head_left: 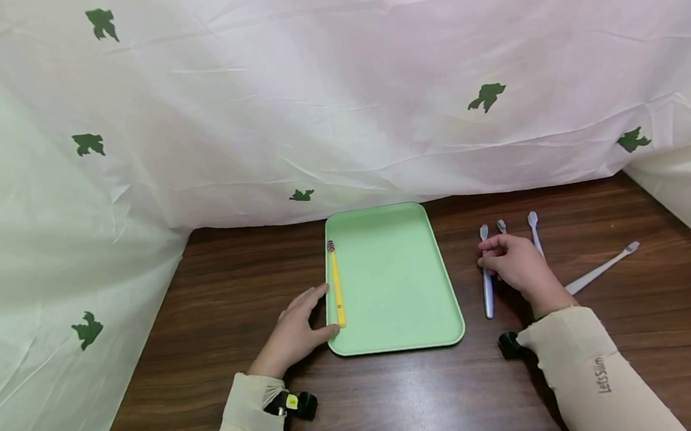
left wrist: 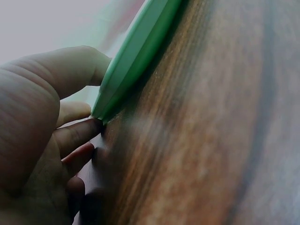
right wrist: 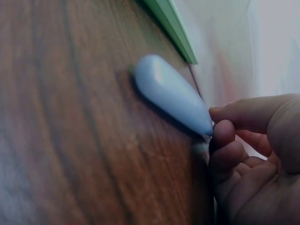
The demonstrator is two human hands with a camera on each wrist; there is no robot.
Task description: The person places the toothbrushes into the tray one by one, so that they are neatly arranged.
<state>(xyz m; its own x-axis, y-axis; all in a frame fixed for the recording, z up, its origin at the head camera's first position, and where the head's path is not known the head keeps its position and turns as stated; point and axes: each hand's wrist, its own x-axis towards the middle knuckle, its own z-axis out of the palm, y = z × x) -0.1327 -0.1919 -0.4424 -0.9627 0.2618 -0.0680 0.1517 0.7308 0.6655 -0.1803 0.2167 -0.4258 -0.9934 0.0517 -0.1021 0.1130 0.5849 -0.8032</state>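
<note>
A pale green tray (head_left: 393, 276) lies on the table, with a yellow toothbrush (head_left: 337, 287) along its left side. My left hand (head_left: 294, 331) holds the tray's left edge, thumb over the rim and fingers against the outer side. To the right of the tray, my right hand (head_left: 516, 263) pinches a pale blue toothbrush (head_left: 488, 295) between thumb and fingers near its middle; in the right wrist view its handle (right wrist: 171, 93) appears low over the wood. Around that hand lie another toothbrush, mostly hidden with its head (head_left: 501, 225) showing, a light toothbrush (head_left: 534, 228), and a white toothbrush (head_left: 602, 268).
The dark wooden table (head_left: 409, 400) extends on both sides of the tray. A white cloth (head_left: 337, 108) with green bird shapes hangs behind it and along both sides.
</note>
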